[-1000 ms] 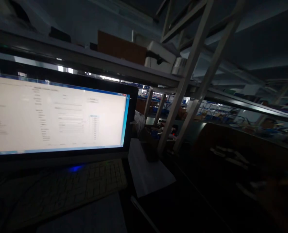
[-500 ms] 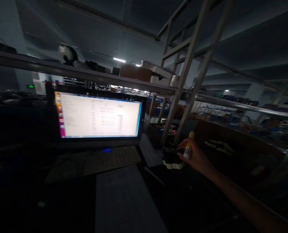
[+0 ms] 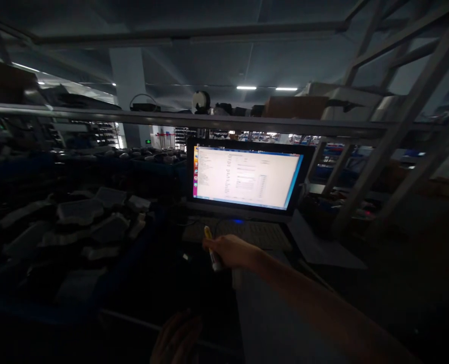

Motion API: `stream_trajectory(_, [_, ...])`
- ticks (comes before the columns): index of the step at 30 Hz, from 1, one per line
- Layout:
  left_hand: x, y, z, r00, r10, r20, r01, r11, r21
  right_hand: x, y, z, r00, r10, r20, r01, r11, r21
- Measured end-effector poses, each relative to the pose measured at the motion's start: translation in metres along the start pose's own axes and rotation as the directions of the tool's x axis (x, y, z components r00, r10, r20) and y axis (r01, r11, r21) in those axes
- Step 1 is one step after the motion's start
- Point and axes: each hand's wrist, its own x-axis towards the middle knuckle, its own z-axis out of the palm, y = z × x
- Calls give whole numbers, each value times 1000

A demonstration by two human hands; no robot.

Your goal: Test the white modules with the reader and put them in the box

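- Swung to the left, the head view: the monitor (image 3: 247, 177) is now seen right of centre, where half a second ago it sat at the left. A heap of dark moulded trays (image 3: 80, 212) has been brought into sight on the left.
- The right hand (image 3: 228, 251) has been carried across too. Earlier it was out by the slanted frame posts at a dark block. Now it is held just before the left end of the keyboard (image 3: 247, 233), with the arm stretched in from the lower right.
- The stick (image 3: 208, 234) is seen in that hand: slim, yellow at the top, pale at the bottom, tilted slightly with the yellow end up. Whether it is a marker or glue cannot be told in this light.
- Handling, as judged: light, stiff, smooth plastic, easily rolled between fingers and not fragile. It is best taken round the middle of the barrel, which is where it is held.
- Grip: the fingers are wrapped round the barrel and pressed tight on it, and both ends are left poking out of the fist.
- The left hand (image 3: 177, 336) is caught at the bottom edge, dim and blurred. Nothing can be made out in it, and whether it is spread or curled cannot be told.
- Above, a metal rail (image 3: 133, 117) is run across the bench, and a pale sheet (image 3: 322, 250) is laid right of the keyboard.
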Motion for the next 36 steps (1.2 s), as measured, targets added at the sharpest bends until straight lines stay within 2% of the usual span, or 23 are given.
stream_trajectory(3, [2,-7,-7,1000,4,-1,-4,1000,30,19,-5,10,999,21,-45,-16,994,104])
stream_trajectory(7, [17,-2,-2,999,-43,-6,43,998,50,20,2,28,974,80,-211,27,887,462])
stream_trajectory(10, [33,7,6,1000,4,-12,-4,998,60,9,17,39,896,242,-373,60,765,641])
stream_trajectory(13, [44,14,14,1000,0,29,-1,999,48,-13,36,40,793,426,-435,53,664,746])
stream_trajectory(17, [39,16,22,986,-102,134,95,994,61,-59,63,41,703,583,-408,-20,590,807])
stream_trajectory(20, [36,10,29,973,-152,175,139,987,83,-96,79,50,625,687,-372,-66,521,851])
stream_trajectory(22, [43,0,35,974,-111,200,100,993,65,-117,87,58,574,736,-359,-74,484,872])
stream_trajectory(24, [59,-14,41,967,17,256,-22,1000,20,-131,93,66,518,775,-361,-68,458,886])
stream_trajectory(26, [80,-31,47,924,149,352,-150,988,-23,-139,98,74,466,801,-376,-59,452,890])
stream_trajectory(27, [91,-39,50,899,171,403,-174,984,-30,-141,100,77,442,810,-386,-56,455,889])
stream_trajectory(30, [111,-61,60,867,146,477,-156,988,-18,-143,108,85,420,812,-406,-45,466,884])
stream_trajectory(33, [108,-71,68,863,99,496,-94,995,-35,-144,113,92,383,807,-449,3,485,875])
stream_trajectory(36, [92,-71,71,890,70,451,-51,997,-54,-147,113,98,277,832,-480,52,486,872])
